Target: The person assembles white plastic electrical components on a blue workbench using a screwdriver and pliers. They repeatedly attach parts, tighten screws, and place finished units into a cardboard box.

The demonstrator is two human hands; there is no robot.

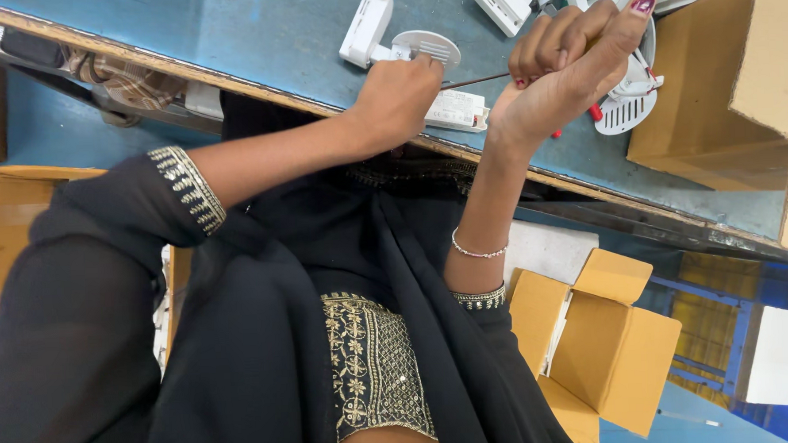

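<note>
White rectangular plastic driver unit (456,110): lies at the near edge of the blue table (271,32), upper centre of the frame, pinned under the left hand (398,102), which is curled shut on it. Thin dark screwdriver shaft (476,81): gripped in the closed right hand (573,59), held nearly level. For a clean turn, the shaft should be kept in line with the fastener and the unit held firmly. Open brown cardboard boxes (608,345): lower right.

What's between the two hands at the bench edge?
In the head view, a thin dark rod spans the gap from the left hand to the right hand. Below it a white rectangular part lies on the blue table.
</note>
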